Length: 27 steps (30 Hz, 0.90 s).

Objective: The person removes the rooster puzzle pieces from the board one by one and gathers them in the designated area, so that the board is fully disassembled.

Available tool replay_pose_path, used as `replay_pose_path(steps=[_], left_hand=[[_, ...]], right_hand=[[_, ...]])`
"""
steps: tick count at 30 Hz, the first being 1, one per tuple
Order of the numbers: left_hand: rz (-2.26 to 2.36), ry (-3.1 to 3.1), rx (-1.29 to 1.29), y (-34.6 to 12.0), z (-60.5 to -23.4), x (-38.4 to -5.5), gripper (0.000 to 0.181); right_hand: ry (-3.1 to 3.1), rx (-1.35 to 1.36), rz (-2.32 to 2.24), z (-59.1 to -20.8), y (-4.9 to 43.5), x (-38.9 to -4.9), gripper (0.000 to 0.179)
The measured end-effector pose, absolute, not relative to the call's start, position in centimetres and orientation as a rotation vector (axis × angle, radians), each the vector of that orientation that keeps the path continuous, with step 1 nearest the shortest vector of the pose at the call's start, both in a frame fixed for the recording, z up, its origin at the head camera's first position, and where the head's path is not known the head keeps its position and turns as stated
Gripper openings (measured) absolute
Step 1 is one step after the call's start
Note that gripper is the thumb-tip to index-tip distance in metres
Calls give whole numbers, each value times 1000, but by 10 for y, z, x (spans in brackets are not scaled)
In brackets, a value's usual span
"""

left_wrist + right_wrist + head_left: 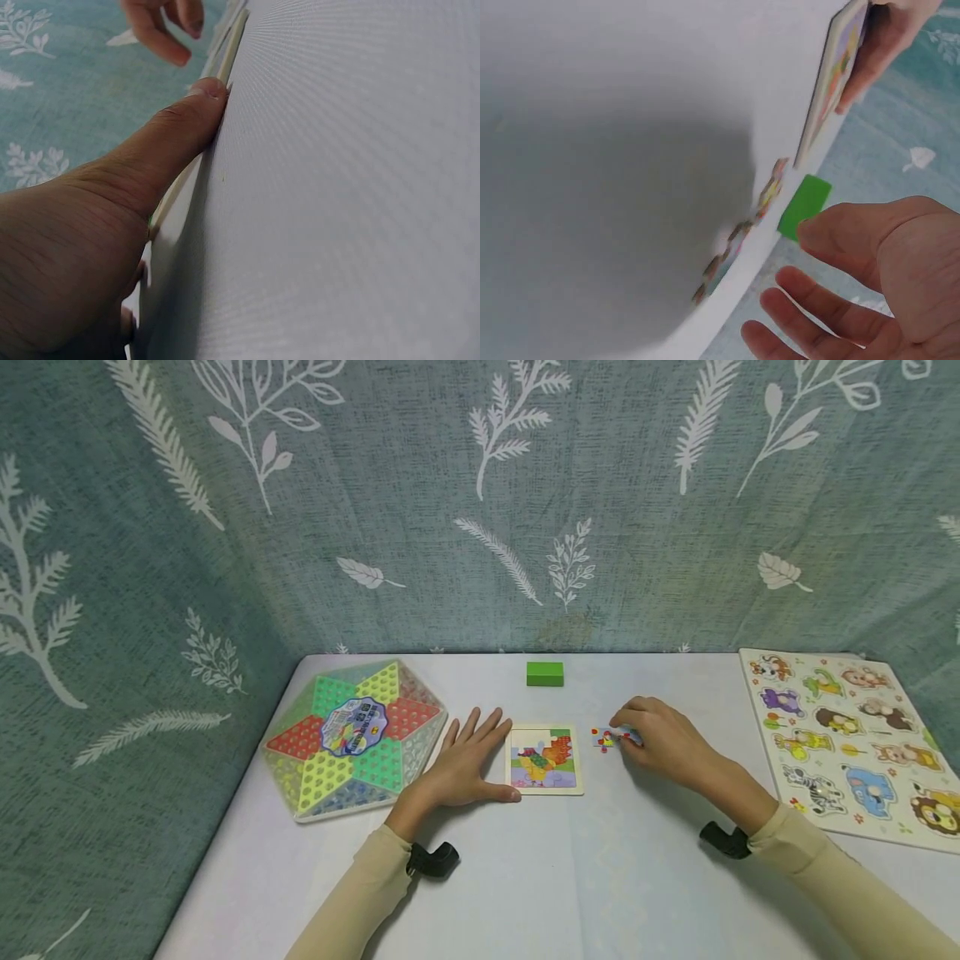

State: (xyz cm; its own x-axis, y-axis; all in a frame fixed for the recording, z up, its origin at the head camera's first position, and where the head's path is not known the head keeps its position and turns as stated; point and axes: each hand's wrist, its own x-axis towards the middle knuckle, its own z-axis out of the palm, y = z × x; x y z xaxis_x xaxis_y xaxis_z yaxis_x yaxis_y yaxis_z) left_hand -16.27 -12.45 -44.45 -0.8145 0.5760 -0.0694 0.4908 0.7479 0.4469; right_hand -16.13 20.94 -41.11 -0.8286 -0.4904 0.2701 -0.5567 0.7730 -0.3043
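A small square jigsaw puzzle in a pale wooden frame (546, 789) lies mid-table, showing a chicken picture with gaps in its upper part. My left hand (461, 768) spreads its fingers along the frame's left side. Its thumb (176, 135) rests against the frame's near edge in the left wrist view. To the right of the frame lie loose jigsaw pieces (602, 737), one with red and yellow on blue. Over them hovers my right hand (663, 743). In the right wrist view its thumb (847, 236) and fingers are apart, with the pieces (769, 191) lying beyond them.
A green block (544, 674) stands behind the frame. On the left lies a hexagonal Chinese checkers set (405, 760) in a clear case. An animal peg puzzle board (855, 752) lies on the right. A patterned curtain (420, 593) hangs along the back and left.
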Motion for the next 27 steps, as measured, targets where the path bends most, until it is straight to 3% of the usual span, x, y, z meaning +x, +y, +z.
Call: replay_pose_path(steps=[27], left_hand=[[619,2747,862,-125,-444,-162,111]], right_hand=[[-2810,947,566,-412,164,-169,16]])
